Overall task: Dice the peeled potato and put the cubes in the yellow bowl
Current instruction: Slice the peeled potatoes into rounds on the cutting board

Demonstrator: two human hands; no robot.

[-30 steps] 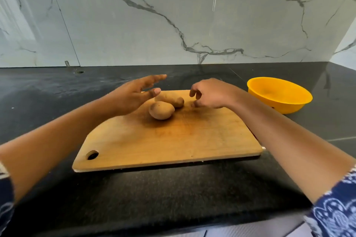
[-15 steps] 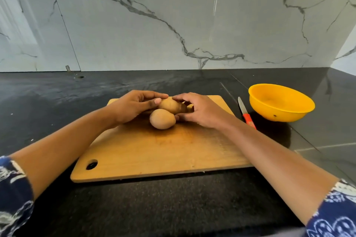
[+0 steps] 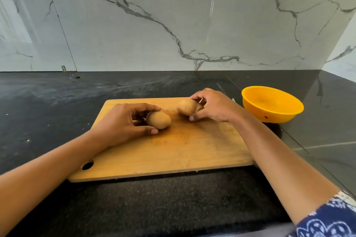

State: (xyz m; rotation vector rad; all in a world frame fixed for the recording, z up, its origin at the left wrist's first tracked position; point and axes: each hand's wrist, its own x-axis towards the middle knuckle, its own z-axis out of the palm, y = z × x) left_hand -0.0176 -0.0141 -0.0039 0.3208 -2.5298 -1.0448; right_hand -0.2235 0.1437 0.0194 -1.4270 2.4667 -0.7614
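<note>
Wooden cutting board [image 3: 173,156] on the dark worktop [image 3: 57,102]: the two potatoes, touching half a second ago, now lie apart. Left hand [image 3: 123,121] fingers curl round the nearer potato [image 3: 159,122]; right hand [image 3: 215,107] fingers grip the farther potato [image 3: 187,107], toward the yellow bowl [image 3: 269,107] right of the board.

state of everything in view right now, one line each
left hand: grips left potato
right hand: grips right potato
left potato: whole, uncut, on board
right potato: whole, uncut, at board's far edge
board: lying flat, no cut pieces on it
bowl: upright, empty
</note>
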